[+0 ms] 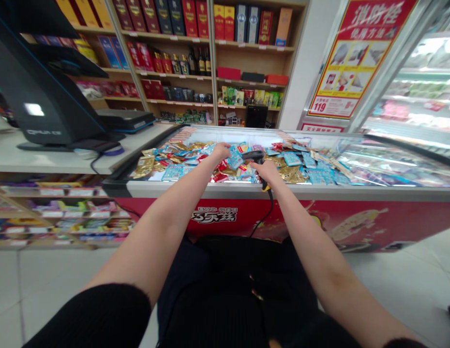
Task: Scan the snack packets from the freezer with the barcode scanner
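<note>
My right hand (265,170) is wrapped round the grip of a black barcode scanner (257,154), whose head points left. A black cable runs down from its yellow-edged base over the freezer's front. Close by on the left, the fingers of my left hand (220,152) are closed on a light-blue ice cream packet (235,157), held in front of the scanner's head. Beneath both hands, many blue, gold and red packets (292,158) lie heaped in the chest freezer (167,188). My left fingertips are small in view.
A checkout machine (47,106) stands on the white counter (65,162) at left, above shelves of small goods (83,217). Behind the freezer rise wooden shelves (167,36) with boxes and bottles. A red fire-hydrant poster (355,58) and a glass-fronted fridge (413,96) are at right.
</note>
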Motion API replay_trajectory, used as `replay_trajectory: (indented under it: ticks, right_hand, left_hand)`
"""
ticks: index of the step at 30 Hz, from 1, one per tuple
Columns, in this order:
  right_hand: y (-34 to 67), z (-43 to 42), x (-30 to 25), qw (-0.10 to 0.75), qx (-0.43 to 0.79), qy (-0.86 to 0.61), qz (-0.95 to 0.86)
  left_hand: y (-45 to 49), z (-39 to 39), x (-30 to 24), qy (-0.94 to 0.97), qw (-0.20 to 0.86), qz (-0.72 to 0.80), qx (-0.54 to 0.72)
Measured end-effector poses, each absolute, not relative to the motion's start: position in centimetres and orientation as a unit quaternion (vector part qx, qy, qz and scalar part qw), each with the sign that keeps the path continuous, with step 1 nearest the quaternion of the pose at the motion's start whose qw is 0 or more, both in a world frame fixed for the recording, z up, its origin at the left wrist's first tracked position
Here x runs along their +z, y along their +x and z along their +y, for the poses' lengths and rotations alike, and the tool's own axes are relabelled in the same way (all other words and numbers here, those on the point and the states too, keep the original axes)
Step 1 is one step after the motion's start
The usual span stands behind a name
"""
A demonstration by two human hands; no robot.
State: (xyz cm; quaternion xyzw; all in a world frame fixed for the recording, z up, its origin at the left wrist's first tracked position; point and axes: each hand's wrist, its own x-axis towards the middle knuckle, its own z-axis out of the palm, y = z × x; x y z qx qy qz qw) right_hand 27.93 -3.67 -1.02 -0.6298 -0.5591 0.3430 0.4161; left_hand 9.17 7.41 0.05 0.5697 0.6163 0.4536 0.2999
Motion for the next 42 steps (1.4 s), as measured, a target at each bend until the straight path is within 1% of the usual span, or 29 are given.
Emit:
replay_trajectory:
  ticks: [6,16,27,32,42]
  right_hand:
    - [28.2,-3.6,-1.2,0.406,0.352,-0.635,-0.555]
    - [27.7,-5.6,0.0,0.396,0.356,-0.642,-0.551]
    - [28.0,-5.0,-0.1,0.397,0.353,-0.633,-0.563]
    - [28.5,-5.2,-0.2,0.404,0.358,-0.633,-0.555]
    - [32.8,-5.5,-0.5,0.456,0.388,-0.634,-0.489]
  left_hand:
    - [9.0,8.5,0.0,0.555,0.279,0.619,0.481]
    - [9.1,8.1,0.4,0.576,0.220,0.617,0.490]
    - [9.4,7.8,0.4,0.586,0.212,0.615,0.483]
    - [10.7,7.9,0.4,0.557,0.246,0.622,0.492]
    - [17.4,8.7,-0.8,0.449,0.426,0.579,0.531]
